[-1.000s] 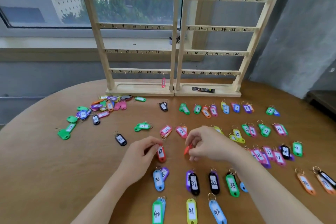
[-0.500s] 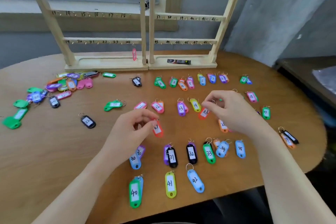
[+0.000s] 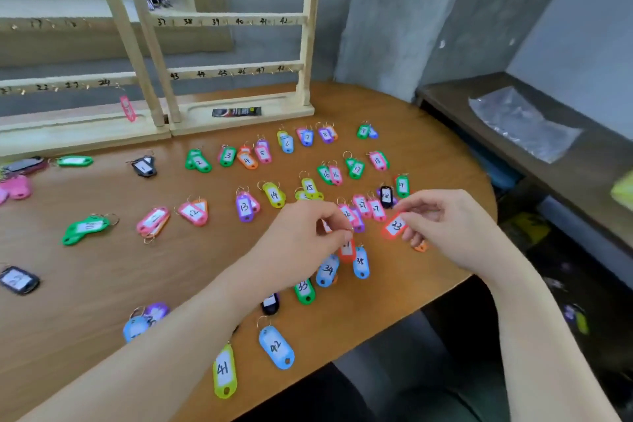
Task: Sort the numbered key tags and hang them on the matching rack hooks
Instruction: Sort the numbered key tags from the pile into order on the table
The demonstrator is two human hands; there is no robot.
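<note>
1. Progress: only one pink tag (image 3: 127,108) hangs on the racks (image 3: 310,27), under the hook marked 24. Every other hook in view is bare.
2. Sorting is well along. Tags lie on the table (image 3: 394,305) in rows that run roughly by number, low numbers farthest beyond the hands, the thirties and forties nearest the person. An unsorted heap (image 3: 15,181) remains far off to the left of both hands.
3. By my reckoning almost all the hanging is left, plus the heap.
4. Left hand (image 3: 301,243): fingertips pinched together on the ring of a red tag (image 3: 347,250), which dangles just below the grip, above tags 34 and 35. Its number looks like 37, but it is blurred.
5. Right hand (image 3: 445,226): thumb and fingers pinch an orange tag 23 (image 3: 395,225) by its edge, held just left of the palm, off the table, close to the 26 to 28 row.
6. Since half a second ago: both hands have shifted right. The red tag was down at the table surface then; now it is lifted. Tag 23 has been carried away from beside tag 14, toward the twenties. The view has also swung right and downward.
</note>
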